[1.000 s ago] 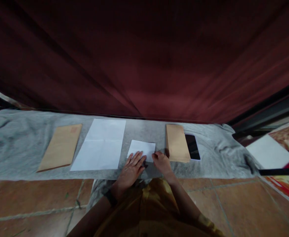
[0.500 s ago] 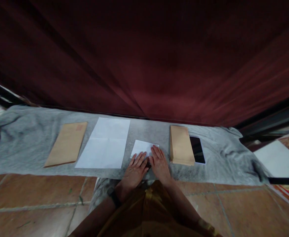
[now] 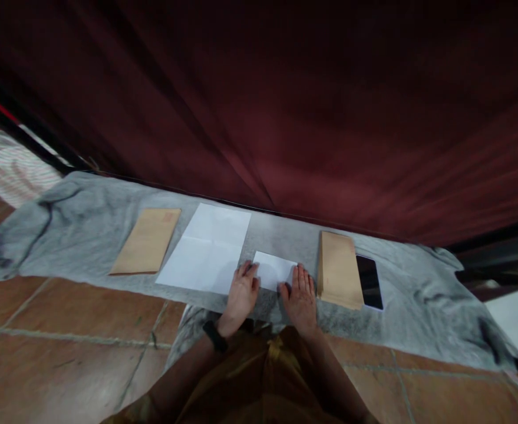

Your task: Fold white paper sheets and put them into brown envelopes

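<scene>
A small folded sheet of white paper (image 3: 274, 270) lies on the grey cloth in front of me. At its left edge is my left hand (image 3: 243, 293), with fingers apart, the index finger and thumb by the edge. My right hand (image 3: 300, 299) rests fairly flat at the right edge, its fingertips on the corner and its thumb near the lower edge. Left of the folded paper lies a larger unfolded white sheet (image 3: 205, 250) with crease lines, partly under or beside my left hand. To the right sits a stack of brown envelopes (image 3: 340, 268).
A phone (image 3: 369, 281) with a dark screen lies against the envelope stack. Another brown envelope (image 3: 147, 240) is at the left. Grey cloth (image 3: 73, 227) covers the narrow surface, a dark red curtain (image 3: 259, 118) hangs behind it, and floor tiles (image 3: 86, 365) show below.
My hands have moved apart from the middle of the folded paper to its left and right edges. The whole view has shifted and tilted slightly.
</scene>
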`<state>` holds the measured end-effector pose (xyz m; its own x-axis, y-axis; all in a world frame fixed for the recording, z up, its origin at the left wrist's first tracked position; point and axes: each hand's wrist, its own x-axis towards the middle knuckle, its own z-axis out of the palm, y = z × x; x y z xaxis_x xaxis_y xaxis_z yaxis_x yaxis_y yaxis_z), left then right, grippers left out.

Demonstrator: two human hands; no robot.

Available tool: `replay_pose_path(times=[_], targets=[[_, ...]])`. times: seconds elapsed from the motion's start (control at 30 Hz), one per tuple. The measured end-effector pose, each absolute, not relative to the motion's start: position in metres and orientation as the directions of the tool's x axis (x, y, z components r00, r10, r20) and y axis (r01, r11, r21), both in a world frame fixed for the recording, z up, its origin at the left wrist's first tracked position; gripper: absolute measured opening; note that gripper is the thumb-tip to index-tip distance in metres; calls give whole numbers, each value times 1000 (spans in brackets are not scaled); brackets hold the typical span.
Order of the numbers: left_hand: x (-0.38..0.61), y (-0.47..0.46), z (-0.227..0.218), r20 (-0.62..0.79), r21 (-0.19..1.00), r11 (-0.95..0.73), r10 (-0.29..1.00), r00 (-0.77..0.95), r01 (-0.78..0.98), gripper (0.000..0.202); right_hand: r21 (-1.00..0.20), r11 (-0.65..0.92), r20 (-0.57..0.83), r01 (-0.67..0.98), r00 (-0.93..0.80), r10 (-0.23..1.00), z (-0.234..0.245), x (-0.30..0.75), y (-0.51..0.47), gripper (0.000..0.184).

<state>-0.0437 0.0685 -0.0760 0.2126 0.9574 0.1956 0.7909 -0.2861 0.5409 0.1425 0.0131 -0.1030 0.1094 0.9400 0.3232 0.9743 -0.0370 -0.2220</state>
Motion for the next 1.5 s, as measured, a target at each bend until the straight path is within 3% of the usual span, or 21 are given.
replay_pose_path(times=[0.43, 0.7, 0.97, 1.37, 1.5], targets=[[-41, 53, -63, 195, 443, -289, 955, 224, 848, 38, -249, 26, 318, 968, 56, 946, -93, 140, 16, 58], [-21, 49, -65, 261, 305, -584, 811, 523, 752, 55, -267, 120, 231, 956, -57, 971, -85, 129, 25, 53], [-25, 49, -82, 234, 308, -510, 859, 455, 803, 64, -165, 83, 248, 983, -40, 968, -93, 133, 18, 56], [-44, 36, -87, 226, 313, -414, 907, 356, 855, 78, -145, 31, 282, 989, 11, 959, -96, 142, 7, 61], [-53, 33, -92, 257, 345, -416, 904, 342, 841, 74, -151, 21, 280, 988, 23, 960, -95, 141, 8, 62]])
